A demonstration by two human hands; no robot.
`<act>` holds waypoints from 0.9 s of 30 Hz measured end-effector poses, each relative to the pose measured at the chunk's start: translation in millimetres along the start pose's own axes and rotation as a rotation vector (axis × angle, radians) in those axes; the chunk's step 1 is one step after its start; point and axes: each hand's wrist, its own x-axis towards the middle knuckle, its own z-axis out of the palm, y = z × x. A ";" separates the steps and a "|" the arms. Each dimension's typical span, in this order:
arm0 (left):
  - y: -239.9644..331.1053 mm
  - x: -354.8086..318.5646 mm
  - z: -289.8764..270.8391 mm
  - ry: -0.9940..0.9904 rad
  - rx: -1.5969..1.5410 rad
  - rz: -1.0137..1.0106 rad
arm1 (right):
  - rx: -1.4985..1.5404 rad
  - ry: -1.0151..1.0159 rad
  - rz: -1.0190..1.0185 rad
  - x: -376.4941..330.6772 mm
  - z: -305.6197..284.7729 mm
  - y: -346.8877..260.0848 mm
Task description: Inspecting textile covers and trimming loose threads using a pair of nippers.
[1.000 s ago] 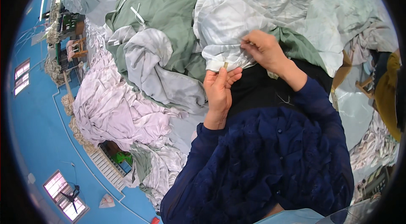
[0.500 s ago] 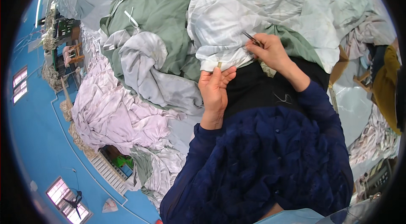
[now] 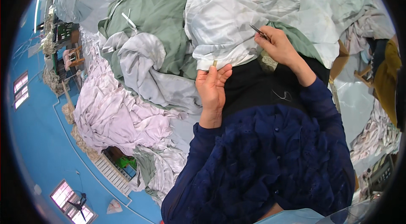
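My left hand (image 3: 211, 87) pinches the hemmed edge of a white cloth (image 3: 224, 23) between thumb and fingers. A small tan strip (image 3: 215, 63) shows at that edge, just above the thumb. To the right, my right hand (image 3: 280, 47) is closed around dark metal thread snips (image 3: 259, 32), their tips pointing up and left over the cloth. The snips' handles are partly hidden in the palm. The near part of the white cloth rests over my black-covered lap (image 3: 247, 90), where a loose white thread (image 3: 282, 96) lies.
Green fabric (image 3: 158, 10) and a bunched grey-white cloth (image 3: 141, 54) lie to the left. A pale pink fabric heap (image 3: 118, 114) sits lower left. More light cloth (image 3: 334, 6) spreads at the far right. A wooden stool (image 3: 364, 76) stands right, near mustard fabric (image 3: 385, 82).
My right hand with the snips has moved slightly right and up, away from the cloth's edge. My left hand keeps its pinch and has shifted a little left.
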 end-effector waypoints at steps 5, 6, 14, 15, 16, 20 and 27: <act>-1.1 -0.1 0.7 -0.006 -0.005 -0.010 | 0.045 -0.064 -0.114 -1.5 18.8 7.0; -1.6 -0.3 0.1 -0.011 -0.015 -0.016 | 0.063 -0.075 -0.163 -2.1 24.1 6.3; -0.2 -0.9 -0.8 0.002 0.001 -0.019 | -0.086 -0.021 -0.222 -2.6 16.6 1.2; -0.1 -1.7 0.1 0.005 0.002 -0.025 | -0.042 -0.055 -0.112 -3.8 10.1 -2.3; 0.1 -2.1 0.0 0.008 0.003 -0.027 | 0.003 -0.090 -0.001 -4.6 4.6 -6.5; -1.3 0.0 1.6 0.021 0.016 -0.005 | 0.280 -0.211 0.074 -4.5 -2.3 -11.9; -3.6 5.2 13.7 -0.051 0.080 -0.008 | 0.587 -0.264 0.171 -6.1 5.6 -41.8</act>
